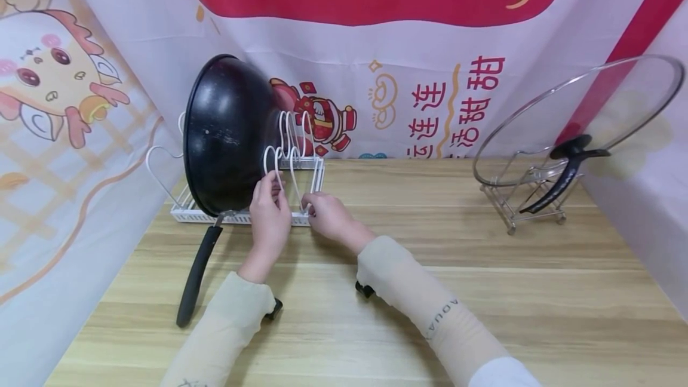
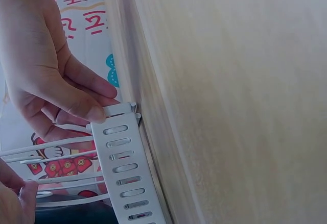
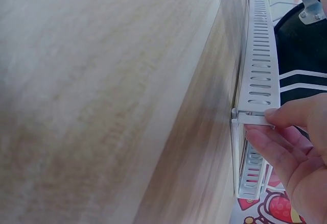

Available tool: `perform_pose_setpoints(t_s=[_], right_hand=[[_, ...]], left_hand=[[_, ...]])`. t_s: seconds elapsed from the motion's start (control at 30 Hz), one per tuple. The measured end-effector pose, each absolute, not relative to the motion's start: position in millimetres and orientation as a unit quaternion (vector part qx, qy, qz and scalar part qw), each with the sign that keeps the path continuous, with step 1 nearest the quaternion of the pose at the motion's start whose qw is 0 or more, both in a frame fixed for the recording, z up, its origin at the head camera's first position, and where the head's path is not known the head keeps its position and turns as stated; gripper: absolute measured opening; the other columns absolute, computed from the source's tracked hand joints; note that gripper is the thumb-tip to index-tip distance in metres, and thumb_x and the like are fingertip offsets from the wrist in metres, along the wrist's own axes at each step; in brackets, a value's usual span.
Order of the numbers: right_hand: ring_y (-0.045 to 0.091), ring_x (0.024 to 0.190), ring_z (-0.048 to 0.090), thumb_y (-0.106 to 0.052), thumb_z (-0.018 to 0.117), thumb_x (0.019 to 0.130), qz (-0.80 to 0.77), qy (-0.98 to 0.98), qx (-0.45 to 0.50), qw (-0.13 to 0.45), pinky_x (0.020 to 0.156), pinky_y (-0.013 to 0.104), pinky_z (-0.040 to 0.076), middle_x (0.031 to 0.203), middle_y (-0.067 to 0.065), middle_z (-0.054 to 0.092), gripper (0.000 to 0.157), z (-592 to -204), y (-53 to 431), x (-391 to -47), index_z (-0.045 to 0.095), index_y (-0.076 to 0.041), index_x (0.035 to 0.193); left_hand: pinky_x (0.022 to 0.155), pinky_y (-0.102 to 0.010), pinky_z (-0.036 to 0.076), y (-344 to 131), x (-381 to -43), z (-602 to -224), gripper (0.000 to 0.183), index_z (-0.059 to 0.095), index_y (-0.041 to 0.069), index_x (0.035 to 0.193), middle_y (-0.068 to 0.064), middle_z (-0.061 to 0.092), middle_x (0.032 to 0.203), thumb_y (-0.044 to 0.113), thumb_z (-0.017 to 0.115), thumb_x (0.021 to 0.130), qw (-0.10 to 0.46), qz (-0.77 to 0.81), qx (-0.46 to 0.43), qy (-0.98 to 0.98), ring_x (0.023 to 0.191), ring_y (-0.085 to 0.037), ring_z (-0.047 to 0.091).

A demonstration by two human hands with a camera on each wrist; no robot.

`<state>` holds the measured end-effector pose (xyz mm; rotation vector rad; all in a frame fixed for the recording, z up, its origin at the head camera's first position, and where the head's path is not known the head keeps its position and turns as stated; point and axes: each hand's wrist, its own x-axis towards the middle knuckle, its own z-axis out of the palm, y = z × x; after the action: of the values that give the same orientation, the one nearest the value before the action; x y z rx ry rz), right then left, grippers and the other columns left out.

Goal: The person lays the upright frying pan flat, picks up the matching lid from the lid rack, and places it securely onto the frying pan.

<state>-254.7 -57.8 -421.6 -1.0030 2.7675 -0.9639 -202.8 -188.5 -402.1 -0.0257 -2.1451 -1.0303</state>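
In the head view, a black wok (image 1: 228, 130) stands on its side in a white pan rack (image 1: 188, 215), its handle (image 1: 197, 279) slanting toward the front edge. My left hand (image 1: 270, 217) is just right of the wok, with its fingers and thumb on one of the white wire dividers (image 1: 295, 181). At the rack's right front corner, my right hand (image 1: 330, 215) pinches the end of the slotted rail (image 3: 259, 71) between thumb and fingers. The left wrist view shows the fingertips of my left hand (image 2: 13, 196) at the wires, below my right hand (image 2: 51, 81).
Toward the right of the wooden table (image 1: 430, 315), a glass lid (image 1: 516, 118) with a black knob handle (image 1: 561, 181) leans in a small metal wire stand (image 1: 507, 214). Printed cloth (image 1: 419, 40) hangs behind the table and along its sides.
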Motion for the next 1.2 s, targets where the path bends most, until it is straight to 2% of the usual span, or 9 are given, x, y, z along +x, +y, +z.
perform_pose_setpoints(t_s=[0.77, 1.2], right_hand=[[0.022, 0.092, 0.068, 0.01, 0.068, 0.085, -0.305, 0.894, -0.328, 0.02, 0.083, 0.03, 0.056, 0.102, 0.01, 0.071, 0.027, -421, -49, -255, 0.069, -0.005, 0.107], [0.02, 0.092, 0.067, 0.01, 0.068, 0.087, -0.305, 0.897, -0.32, 0.026, 0.082, 0.026, 0.056, 0.103, 0.009, 0.07, 0.027, -420, -46, -256, 0.069, -0.005, 0.109]], left_hand=[[0.088, -0.043, 0.057, -182, -203, -403, 0.034, 0.059, -0.006, 0.128, -0.022, 0.063, 0.113, -0.014, 0.057, 0.095, 0.37, -0.399, -0.012, -0.839, 0.101, -0.035, 0.066], [0.088, -0.044, 0.057, -179, -204, -406, 0.034, 0.06, -0.006, 0.128, -0.022, 0.063, 0.111, -0.014, 0.057, 0.095, 0.376, -0.4, -0.019, -0.836, 0.1, -0.035, 0.067]])
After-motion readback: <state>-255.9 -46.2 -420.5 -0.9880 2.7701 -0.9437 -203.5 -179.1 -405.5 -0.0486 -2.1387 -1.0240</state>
